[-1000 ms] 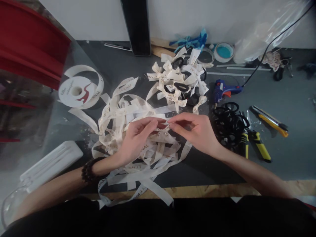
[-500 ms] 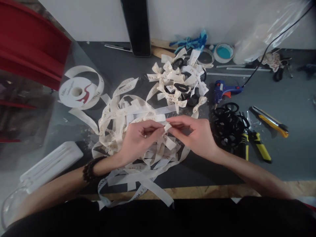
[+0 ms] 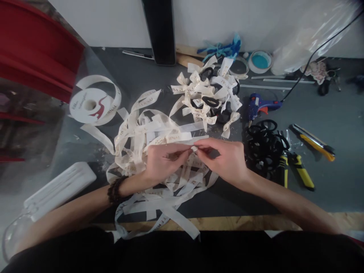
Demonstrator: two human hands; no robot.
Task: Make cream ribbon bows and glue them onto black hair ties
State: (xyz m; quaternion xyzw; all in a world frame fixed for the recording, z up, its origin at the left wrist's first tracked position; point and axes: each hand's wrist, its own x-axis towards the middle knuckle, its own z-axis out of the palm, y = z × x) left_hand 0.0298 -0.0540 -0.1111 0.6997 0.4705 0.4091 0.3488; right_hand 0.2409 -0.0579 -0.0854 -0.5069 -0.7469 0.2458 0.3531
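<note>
My left hand (image 3: 163,161) and my right hand (image 3: 224,157) meet fingertip to fingertip over a heap of cream printed ribbon strips (image 3: 142,140). Both pinch a small folded piece of ribbon (image 3: 193,148) between thumb and fingers. A dark bead bracelet (image 3: 114,189) circles my left wrist. Behind the hands lies a pile of finished ribbon bows on black hair ties (image 3: 207,93). A pile of loose black hair ties (image 3: 263,146) sits just right of my right hand.
A ribbon spool (image 3: 90,105) lies at the left, a white plastic case (image 3: 57,187) at the near left. A blue glue gun (image 3: 260,105), yellow-handled pliers (image 3: 298,170) and a yellow utility knife (image 3: 313,137) lie at the right. Tape rolls (image 3: 259,60) stand at the back.
Both hands have drawn closer together and slightly toward me, folding the small ribbon piece tighter between the fingertips. My left fingers have curled in from stretched to a pinch.
</note>
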